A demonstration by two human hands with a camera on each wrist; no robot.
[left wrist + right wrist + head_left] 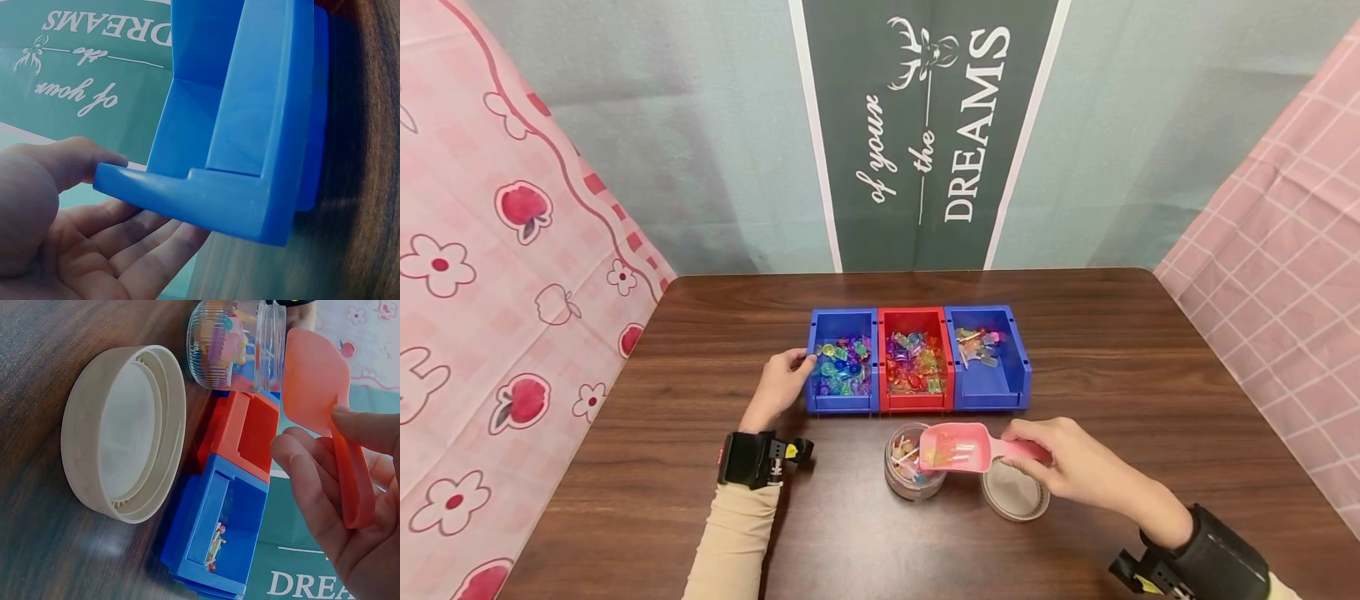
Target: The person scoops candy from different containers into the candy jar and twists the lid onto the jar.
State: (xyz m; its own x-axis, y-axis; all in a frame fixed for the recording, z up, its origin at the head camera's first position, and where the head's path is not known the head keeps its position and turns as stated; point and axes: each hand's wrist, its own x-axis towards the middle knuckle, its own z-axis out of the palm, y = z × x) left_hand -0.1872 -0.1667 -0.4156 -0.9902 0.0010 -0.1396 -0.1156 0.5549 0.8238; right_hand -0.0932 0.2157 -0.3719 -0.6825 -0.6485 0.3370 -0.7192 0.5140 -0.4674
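Note:
My right hand (1063,462) grips the handle of a pink scoop (973,446), also visible as the scoop (319,381) in the right wrist view. Several small translucent pieces lie in its pan, which hangs over the right part of a clear jar (895,487) holding small colourful charms. Farther left, my left hand (777,385) pinches the outer side wall of the left blue bin (842,405). The left wrist view has the thumb at the top edge of this bin (231,206) and the other fingers beneath along its outside.
A red bin (917,402) full of colourful pieces stands in the middle of the row. The right blue bin (992,400) holds a small heap at its back. An upturned cream lid (1017,492) lies right of the jar. Patterned cloths hang around the brown table (1112,358).

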